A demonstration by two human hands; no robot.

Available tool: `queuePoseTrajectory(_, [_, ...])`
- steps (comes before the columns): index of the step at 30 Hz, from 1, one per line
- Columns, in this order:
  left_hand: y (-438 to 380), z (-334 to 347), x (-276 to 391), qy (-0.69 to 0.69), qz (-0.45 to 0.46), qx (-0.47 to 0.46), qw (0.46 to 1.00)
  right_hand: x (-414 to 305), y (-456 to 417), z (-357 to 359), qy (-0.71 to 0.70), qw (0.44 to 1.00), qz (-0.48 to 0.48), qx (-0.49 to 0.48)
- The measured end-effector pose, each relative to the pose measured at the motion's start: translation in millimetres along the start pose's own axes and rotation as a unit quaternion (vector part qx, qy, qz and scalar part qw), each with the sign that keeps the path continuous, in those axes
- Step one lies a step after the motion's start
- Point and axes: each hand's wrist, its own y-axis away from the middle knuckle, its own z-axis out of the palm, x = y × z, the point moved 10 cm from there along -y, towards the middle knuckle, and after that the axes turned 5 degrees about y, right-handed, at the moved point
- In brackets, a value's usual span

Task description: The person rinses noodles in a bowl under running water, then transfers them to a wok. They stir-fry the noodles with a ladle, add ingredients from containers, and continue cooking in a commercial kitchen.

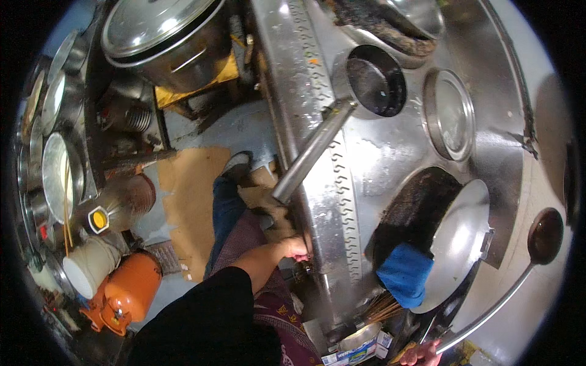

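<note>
My left hand (296, 248), its fingers curled, reaches to the front of a stainless-steel cooking range (316, 228). The range's front edge partly hides the fingertips, and what they touch is unclear. At the lower right rim, my right hand (423, 354) grips the handle of a long metal ladle (545, 235), its dark bowl raised over the far side. Between the hands, a large metal wok (462, 247) rests tilted beside a blackened burner opening (412, 201). A folded blue cloth (405, 274) covers part of the wok's near rim.
A dark saucepan (377, 82) points its handle past the range's front edge. Beyond it sits a round metal lid or pan (451, 114). Behind me are a lidded stockpot (183, 59), an orange gas cylinder (137, 286) and a white bucket (94, 265). Cardboard (192, 201) covers the floor.
</note>
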Motion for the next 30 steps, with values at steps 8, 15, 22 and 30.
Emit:
queuePoseTrajectory(8, [221.1,-117.5,90.3,0.164,-0.012,0.259,0.952,-8.8,-8.8,-47.9,-0.089,0.993,0.027,-0.072])
queuePoseTrajectory(15, [578.6,-140.2,407.3,0.055,0.410,0.507,0.757,-104.7,-9.7,48.7,-0.164,0.973,-0.015,-0.160])
queuePoseTrajectory(22, [612.1,-212.7,642.3,0.084,0.460,0.444,0.764,-216.5,22.1,205.6,-0.172,0.938,-0.004,-0.301])
queuePoseTrajectory(30, [567.6,-249.8,733.5,0.211,0.450,0.248,0.832,-339.5,-11.8,416.4,-0.107,0.922,-0.002,-0.371])
